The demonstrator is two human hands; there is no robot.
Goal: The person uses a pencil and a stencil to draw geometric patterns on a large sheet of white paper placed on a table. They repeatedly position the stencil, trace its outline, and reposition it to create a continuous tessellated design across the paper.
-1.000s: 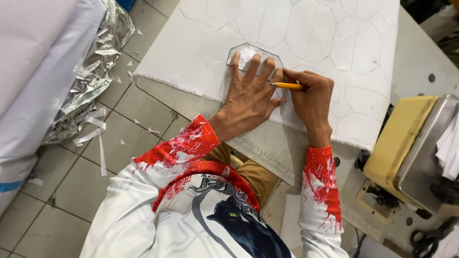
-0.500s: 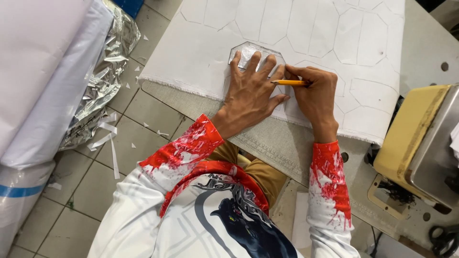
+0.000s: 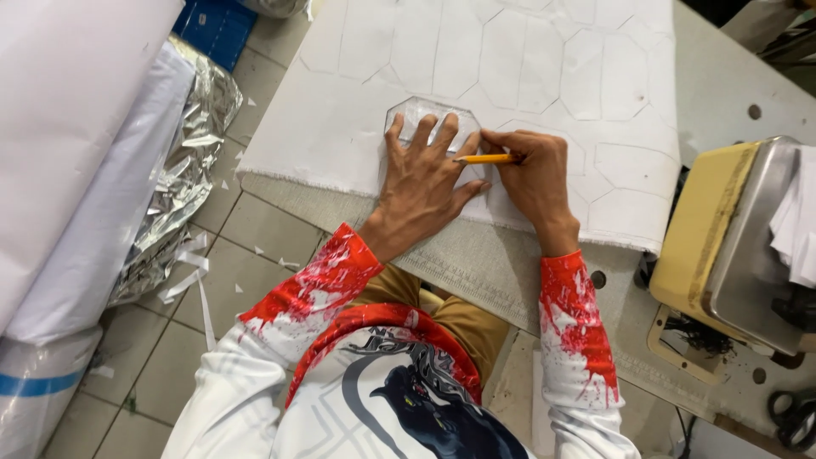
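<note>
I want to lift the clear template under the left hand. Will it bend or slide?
The clear template probably stays fairly stiff: its edges look straight. It may slide on the white sheet, since the left hand presses it flat. It looks thin, so likely light.

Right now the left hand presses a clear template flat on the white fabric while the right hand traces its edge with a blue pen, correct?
Not quite. The head view shows the right hand holding a yellow pencil, not a blue pen. The rest stands: the left hand presses the clear template flat on the white fabric.
</note>
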